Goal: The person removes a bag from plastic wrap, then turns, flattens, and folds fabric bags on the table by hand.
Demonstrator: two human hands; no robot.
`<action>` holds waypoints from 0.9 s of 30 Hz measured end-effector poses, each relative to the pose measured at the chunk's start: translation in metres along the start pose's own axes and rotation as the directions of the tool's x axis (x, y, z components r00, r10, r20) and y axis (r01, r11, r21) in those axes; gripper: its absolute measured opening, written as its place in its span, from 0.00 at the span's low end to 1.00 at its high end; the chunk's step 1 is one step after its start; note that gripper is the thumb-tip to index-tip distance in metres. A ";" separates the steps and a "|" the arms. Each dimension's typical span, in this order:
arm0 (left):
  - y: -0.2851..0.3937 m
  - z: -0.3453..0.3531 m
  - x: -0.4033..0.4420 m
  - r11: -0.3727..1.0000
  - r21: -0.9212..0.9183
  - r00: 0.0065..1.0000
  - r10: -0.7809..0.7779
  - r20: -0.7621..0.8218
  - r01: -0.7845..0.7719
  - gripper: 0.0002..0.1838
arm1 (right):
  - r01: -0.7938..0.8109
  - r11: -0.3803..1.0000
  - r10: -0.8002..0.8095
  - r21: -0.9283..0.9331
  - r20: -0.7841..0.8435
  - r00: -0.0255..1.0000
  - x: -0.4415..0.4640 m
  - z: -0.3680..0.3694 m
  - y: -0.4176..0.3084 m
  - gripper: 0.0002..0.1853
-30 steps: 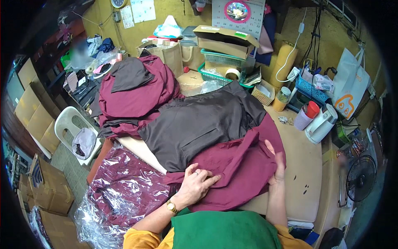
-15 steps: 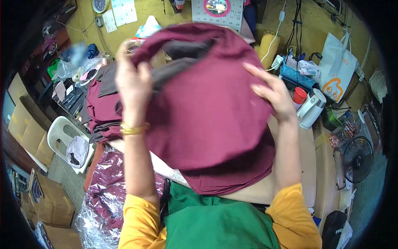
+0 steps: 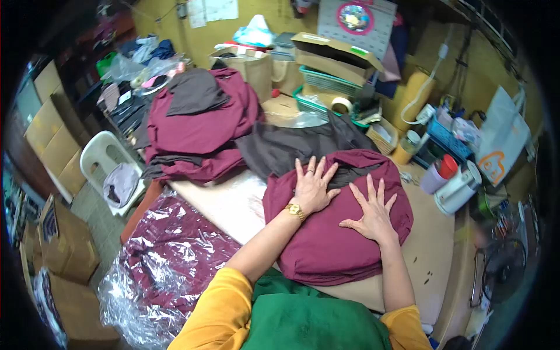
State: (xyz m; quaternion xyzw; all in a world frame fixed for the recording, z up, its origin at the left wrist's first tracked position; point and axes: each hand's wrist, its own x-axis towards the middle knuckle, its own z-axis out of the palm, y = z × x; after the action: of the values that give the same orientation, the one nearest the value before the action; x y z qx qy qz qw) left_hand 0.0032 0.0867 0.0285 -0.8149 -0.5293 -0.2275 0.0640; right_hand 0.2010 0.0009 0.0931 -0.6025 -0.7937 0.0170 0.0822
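A folded maroon fabric piece with a dark grey lining (image 3: 326,245) lies on the table in front of me, stacked on more maroon cloth. My left hand (image 3: 314,189) rests flat on its upper left part, fingers spread, with a gold watch at the wrist. On the right side of the same cloth, my right hand (image 3: 371,213) lies palm down with fingers apart. Dark grey fabric (image 3: 291,146) spreads behind the cloth. A pile of maroon and grey pieces (image 3: 204,125) sits farther back on the left.
Maroon cloth in clear plastic (image 3: 169,251) stands at the table's left front. Green baskets (image 3: 329,81), a tape roll (image 3: 341,105) and a cardboard box (image 3: 335,55) are at the back. To the right are a white kettle (image 3: 461,189), a red cup (image 3: 447,167) and a fan (image 3: 504,265).
The maroon piece has come down from the air onto the table. Both hands have let go of its edges and now press flat on top. The view has shifted left.
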 end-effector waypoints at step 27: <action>-0.141 -0.200 -0.016 0.994 -0.007 0.755 0.081 -0.651 -0.112 0.02 | 0.306 0.869 -0.114 0.390 -0.442 0.889 0.028 -0.044 -0.056 0.51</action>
State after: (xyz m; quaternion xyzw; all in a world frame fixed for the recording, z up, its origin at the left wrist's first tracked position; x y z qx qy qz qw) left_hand -0.1889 0.0652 0.1799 -0.7129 -0.4263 -0.5042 0.2364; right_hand 0.1467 0.0095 0.1469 -0.4652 -0.7954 0.0654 0.3830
